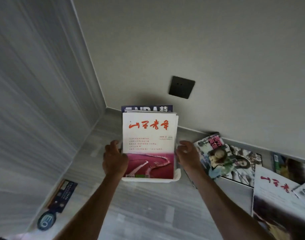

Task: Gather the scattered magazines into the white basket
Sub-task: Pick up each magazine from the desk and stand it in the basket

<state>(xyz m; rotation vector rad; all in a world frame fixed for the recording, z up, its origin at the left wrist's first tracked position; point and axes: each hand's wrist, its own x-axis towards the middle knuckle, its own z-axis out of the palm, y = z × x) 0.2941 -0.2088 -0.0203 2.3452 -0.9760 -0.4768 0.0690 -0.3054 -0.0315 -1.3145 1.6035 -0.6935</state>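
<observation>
A white basket [176, 177] stands on the floor against the wall, with several magazines upright in it. The front one is a white magazine [149, 135] with red characters and a pink landscape photo. A dark blue magazine [146, 108] shows behind it. My left hand [114, 159] grips the left side of the stack at the basket's edge. My right hand [187, 155] grips the right side. Loose magazines lie on the floor to the right: one with a woman's portrait [212, 156], a black-and-white one [243, 163], and a white one with red characters [276, 196].
A dark wall socket [181, 87] sits above the basket. A grey curtain [35, 92] hangs on the left. A dark blue leaflet [62, 196] and an oval blue tag [46, 220] lie on the grey floor at the lower left. More magazines [290, 167] lie at the far right.
</observation>
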